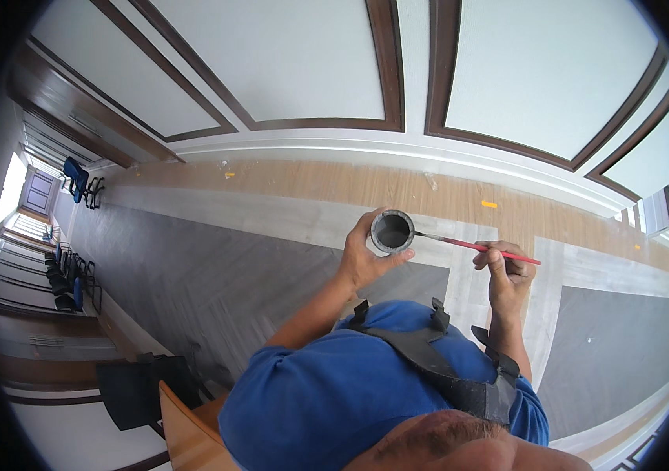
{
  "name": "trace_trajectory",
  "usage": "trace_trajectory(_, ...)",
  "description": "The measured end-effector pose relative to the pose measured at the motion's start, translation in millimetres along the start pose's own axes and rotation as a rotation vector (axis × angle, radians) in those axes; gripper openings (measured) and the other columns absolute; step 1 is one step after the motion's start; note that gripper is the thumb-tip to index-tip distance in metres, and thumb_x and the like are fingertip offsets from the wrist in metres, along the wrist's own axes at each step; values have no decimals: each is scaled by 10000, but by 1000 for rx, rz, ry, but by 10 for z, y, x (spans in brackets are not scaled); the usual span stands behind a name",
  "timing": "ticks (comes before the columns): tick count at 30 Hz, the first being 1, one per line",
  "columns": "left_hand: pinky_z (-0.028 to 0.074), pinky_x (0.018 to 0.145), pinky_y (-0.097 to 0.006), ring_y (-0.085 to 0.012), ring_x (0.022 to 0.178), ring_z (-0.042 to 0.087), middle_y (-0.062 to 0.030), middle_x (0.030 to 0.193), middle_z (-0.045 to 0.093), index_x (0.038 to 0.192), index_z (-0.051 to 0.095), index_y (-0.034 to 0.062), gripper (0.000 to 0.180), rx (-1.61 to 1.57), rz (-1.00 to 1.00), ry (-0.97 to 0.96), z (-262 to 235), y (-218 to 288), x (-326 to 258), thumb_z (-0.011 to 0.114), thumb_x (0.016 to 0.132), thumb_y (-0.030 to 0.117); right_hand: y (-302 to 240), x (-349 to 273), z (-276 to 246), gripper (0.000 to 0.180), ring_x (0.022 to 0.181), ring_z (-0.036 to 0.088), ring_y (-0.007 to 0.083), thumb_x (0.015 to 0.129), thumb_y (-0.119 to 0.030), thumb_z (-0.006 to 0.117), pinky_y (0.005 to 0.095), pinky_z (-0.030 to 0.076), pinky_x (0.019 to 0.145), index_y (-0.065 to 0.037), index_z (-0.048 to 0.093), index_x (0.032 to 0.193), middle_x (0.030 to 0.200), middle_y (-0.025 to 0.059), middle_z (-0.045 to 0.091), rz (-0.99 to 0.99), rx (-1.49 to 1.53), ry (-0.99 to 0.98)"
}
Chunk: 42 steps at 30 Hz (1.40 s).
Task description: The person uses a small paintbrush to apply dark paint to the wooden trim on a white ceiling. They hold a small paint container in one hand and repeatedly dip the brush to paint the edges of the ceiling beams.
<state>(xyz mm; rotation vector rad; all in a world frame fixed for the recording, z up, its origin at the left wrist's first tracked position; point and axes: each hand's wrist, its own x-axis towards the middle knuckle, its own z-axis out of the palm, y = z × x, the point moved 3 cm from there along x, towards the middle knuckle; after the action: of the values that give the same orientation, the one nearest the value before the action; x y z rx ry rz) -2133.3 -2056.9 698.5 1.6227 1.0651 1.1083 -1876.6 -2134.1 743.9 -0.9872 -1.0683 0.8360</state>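
My left hand (366,257) is wrapped round a small round cup (403,245), its dark grey inside and smeared rim facing up. Between the fingers and thumb of my right hand (505,271) is a thin paintbrush with a red handle (468,245). The brush lies almost level, and its dark tip points left to the cup's right rim; whether it touches the rim I cannot tell. Both hands are held out in front of my body, over the floor.
Ahead stands a white wall (311,63) with dark brown mouldings and a white skirting. Wood-look, pale and dark grey strips make up the floor (216,259). Orange tape (489,204) marks it. At the left are a blue chair (75,177) and several more chairs; a wooden chair part (185,432) is close behind me.
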Motion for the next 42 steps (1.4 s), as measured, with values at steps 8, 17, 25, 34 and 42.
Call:
trace_trajectory(8, 478, 1031, -378, -252, 1169, 615, -153, 1227, 626, 1360, 501, -18, 841, -25, -21, -15, 20, -36, 8, 922, 694, 277, 12, 61, 20, 178, 735, 676, 176, 962, -140, 685, 297, 553, 658, 35, 665, 989, 919, 183, 711, -18, -33, 27)
trace_trajectory(17, 482, 1020, -374, -252, 1158, 619, -156, 1221, 629, 1346, 508, -26, 821, -15, 4, -16, 3, -37, 8, 918, 696, 263, 87, 68, -41, 181, 779, 688, 195, 957, -142, 692, 305, 556, 659, 32, 665, 997, 942, 184, 711, 4, -38, 63)
trace_trajectory(25, 476, 1026, -371, -250, 1161, 619, -163, 1218, 632, 1353, 499, -40, 827, -60, 11, -17, 3, -19, 25, 914, 707, 266, 105, 85, -50, 186, 780, 693, 206, 957, -154, 692, 312, 554, 660, 19, 661, 1016, 973, 199, 710, 5, -9, 40)
trace_trajectory(34, 473, 1032, -373, -256, 1162, 619, -171, 1219, 632, 1370, 486, -48, 863, -56, -4, -40, 16, -77, 42, 916, 703, 292, 131, 71, -70, 200, 769, 687, 202, 961, -165, 688, 316, 550, 664, 17, 656, 1039, 949, 186, 710, -1, 30, 38)
trace_trajectory(42, 475, 1031, -383, -275, 1164, 617, -177, 1215, 629, 1366, 492, -40, 865, -58, -6, -46, 24, -85, 47, 914, 702, 320, 113, 77, -48, 217, 752, 674, 189, 957, -189, 696, 314, 540, 667, 18, 669, 1020, 882, 152, 705, -3, 34, 29)
